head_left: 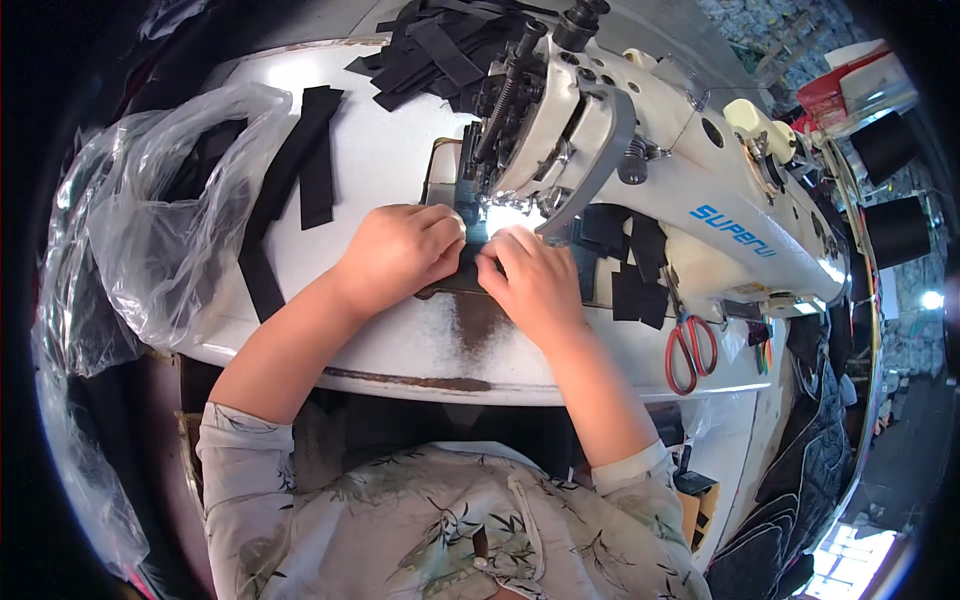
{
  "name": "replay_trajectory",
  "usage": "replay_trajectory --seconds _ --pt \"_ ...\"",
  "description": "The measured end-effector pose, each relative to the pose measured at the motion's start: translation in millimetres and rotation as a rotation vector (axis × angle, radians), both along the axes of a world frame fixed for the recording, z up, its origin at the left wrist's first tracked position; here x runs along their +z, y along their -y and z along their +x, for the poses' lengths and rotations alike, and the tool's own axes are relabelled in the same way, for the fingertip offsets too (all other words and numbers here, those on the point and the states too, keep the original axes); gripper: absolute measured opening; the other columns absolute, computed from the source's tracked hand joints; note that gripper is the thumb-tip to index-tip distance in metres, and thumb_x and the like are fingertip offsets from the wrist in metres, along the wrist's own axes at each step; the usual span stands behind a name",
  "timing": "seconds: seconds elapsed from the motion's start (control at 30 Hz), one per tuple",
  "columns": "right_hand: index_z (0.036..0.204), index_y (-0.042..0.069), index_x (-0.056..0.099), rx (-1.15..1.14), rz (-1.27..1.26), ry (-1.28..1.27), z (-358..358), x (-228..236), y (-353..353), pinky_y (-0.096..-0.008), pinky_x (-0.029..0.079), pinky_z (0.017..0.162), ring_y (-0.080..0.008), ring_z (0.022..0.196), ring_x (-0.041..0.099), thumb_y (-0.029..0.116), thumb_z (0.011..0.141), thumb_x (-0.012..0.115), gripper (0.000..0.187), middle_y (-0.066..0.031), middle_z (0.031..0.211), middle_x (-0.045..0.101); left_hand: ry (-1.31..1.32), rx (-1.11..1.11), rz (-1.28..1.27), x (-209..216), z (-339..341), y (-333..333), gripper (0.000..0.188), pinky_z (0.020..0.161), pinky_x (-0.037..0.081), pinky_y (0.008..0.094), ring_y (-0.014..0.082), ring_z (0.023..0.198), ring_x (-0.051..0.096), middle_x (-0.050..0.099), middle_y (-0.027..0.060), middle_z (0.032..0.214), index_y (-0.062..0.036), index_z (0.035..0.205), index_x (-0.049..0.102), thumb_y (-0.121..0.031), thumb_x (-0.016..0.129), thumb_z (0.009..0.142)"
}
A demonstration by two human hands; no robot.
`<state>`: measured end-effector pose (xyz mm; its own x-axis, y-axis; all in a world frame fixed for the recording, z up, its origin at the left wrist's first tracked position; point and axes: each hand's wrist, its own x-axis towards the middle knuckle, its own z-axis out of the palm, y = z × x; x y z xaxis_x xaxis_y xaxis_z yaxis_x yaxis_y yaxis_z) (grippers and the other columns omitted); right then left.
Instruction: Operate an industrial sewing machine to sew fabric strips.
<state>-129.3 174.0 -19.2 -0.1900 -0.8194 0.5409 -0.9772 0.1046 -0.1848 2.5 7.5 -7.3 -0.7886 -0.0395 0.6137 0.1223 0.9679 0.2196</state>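
Both my hands work at the lit needle area of a white sewing machine [665, 170]. Bent fingers of my left hand [400, 255] close on the left edge of a piece of black fabric [468, 272]. My right hand [535, 280] pinches the same fabric with thumb and forefinger, just in front of the presser foot. Much of the fabric is covered by my fingers, and glare hides the needle. The fabric lies flat on the machine bed between the two hands.
Black fabric strips [318, 165] lie left, beside a clear plastic bag [150, 230]. A pile of black strips [430, 50] sits behind the machine. Small black pieces [640, 295] and red-handled scissors [690, 352] lie right. Black thread cones [893, 232] stand far right.
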Motion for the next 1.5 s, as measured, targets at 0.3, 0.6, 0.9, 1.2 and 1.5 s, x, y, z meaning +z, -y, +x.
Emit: replay_trajectory --seconds 0.3,0.6,0.9,1.2,1.5 --pt "0.091 0.012 0.060 -0.083 0.017 0.130 0.6 -5.1 0.8 -0.0435 0.046 0.069 -0.0280 0.081 0.064 0.019 0.086 0.074 0.016 -0.0026 0.088 0.063 0.105 -0.035 -0.011 10.6 3.6 -4.7 0.026 0.075 0.054 0.0421 0.0304 0.085 0.064 0.063 0.0087 0.091 -0.0058 0.093 0.063 -0.021 0.077 0.076" --pt "0.086 0.012 0.061 -0.063 0.012 0.097 0.3 -3.5 2.3 -0.0439 0.043 0.087 -0.0282 0.081 0.062 0.018 0.085 0.073 0.014 -0.0021 0.084 0.064 0.169 0.113 0.156 8.5 0.0 -19.4 0.024 0.080 0.053 0.0417 0.0305 0.093 0.061 0.062 0.0090 0.093 -0.0060 0.091 0.064 -0.015 0.073 0.072" --pt "0.089 0.012 0.062 -0.084 0.058 0.278 -2.3 0.5 1.3 -0.0462 0.043 0.090 -0.0291 0.078 0.064 0.019 0.084 0.075 0.015 -0.0055 0.071 0.065 0.221 0.043 0.240 12.1 -0.5 -9.8 0.019 0.083 0.052 0.0410 0.0301 0.093 0.060 0.062 0.0068 0.095 -0.0076 0.088 0.066 -0.005 0.070 0.070" --pt "0.094 0.014 0.064 -0.008 -0.060 0.252 -8.8 1.2 -9.1 -0.0503 0.040 0.103 -0.0313 0.087 0.062 0.013 0.086 0.072 0.011 -0.0037 0.086 0.067 0.178 -0.105 0.118 15.5 5.1 -5.6 0.021 0.085 0.054 0.0388 0.0250 0.095 0.066 0.068 0.0013 0.099 -0.0101 0.091 0.075 -0.004 0.078 0.072" --pt "0.092 0.017 0.073 0.075 0.014 0.179 -4.8 6.0 -15.1 -0.0552 0.037 0.108 -0.0219 0.081 0.064 0.010 0.081 0.074 0.012 0.0028 0.092 0.065 0.231 -0.170 0.280 17.1 10.0 8.1 0.018 0.079 0.056 0.0367 0.0266 0.089 0.067 0.071 0.0033 0.102 -0.0078 0.088 0.075 -0.003 0.079 0.072"
